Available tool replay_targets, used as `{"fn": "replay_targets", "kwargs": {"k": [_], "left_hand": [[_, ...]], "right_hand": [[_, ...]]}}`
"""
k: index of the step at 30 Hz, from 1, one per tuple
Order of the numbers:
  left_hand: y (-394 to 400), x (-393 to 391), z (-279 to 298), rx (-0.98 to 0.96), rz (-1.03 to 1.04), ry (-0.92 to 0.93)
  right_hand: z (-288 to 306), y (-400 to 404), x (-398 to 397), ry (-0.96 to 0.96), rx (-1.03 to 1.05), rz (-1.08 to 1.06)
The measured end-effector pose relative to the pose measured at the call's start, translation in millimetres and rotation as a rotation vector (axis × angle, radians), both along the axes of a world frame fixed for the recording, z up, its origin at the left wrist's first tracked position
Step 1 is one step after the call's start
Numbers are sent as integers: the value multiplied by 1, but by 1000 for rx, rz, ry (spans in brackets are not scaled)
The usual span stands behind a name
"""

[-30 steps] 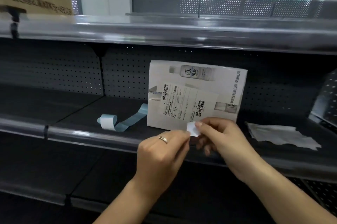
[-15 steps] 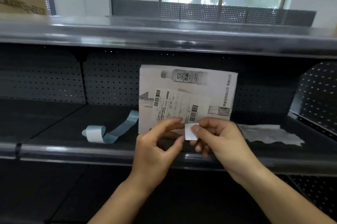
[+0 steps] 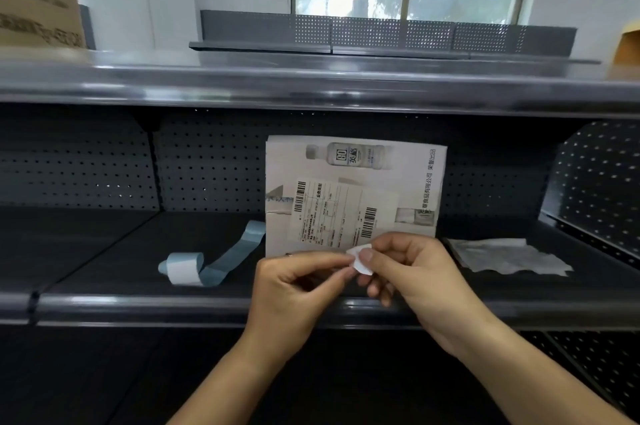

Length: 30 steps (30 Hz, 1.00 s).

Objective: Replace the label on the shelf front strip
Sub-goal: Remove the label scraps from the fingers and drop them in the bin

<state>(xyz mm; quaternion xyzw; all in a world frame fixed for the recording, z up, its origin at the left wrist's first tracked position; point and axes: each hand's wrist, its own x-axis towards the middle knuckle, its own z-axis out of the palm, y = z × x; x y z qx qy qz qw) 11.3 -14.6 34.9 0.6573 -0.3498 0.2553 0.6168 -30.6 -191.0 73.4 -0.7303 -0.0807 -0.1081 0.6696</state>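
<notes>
Above shelf strip, both hands' fingers pinch label.

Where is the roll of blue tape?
The blue tape roll lies on the shelf, left of the white box and both hands.

Left hand and right hand fingertip to fingertip, both pinched, forearms angled inward

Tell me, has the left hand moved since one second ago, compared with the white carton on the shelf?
Yes. The left hand rose from below the carton's bottom edge up to it, beside the small white label.
</notes>
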Motion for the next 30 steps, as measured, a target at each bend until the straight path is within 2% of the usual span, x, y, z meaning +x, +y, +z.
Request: {"fn": "replay_targets", "kwargs": {"k": [6, 16, 19, 23, 30], "left_hand": [[5, -2, -4, -53, -16, 129], [-4, -9, -7, -209, -87, 369], [-8, -12, -5, -259, -70, 376], [-7, -9, -3, -295, 34, 343], [-8, -15, 0, -371, 28, 358]], "right_hand": [[-1, 9, 0, 12, 14, 56], [-10, 11, -1, -77, 0, 78], [-11, 10, -1, -105, -20, 103], [-14, 18, -2, -119, 58, 147], [-16, 31, 3, -155, 64, 26]]}}
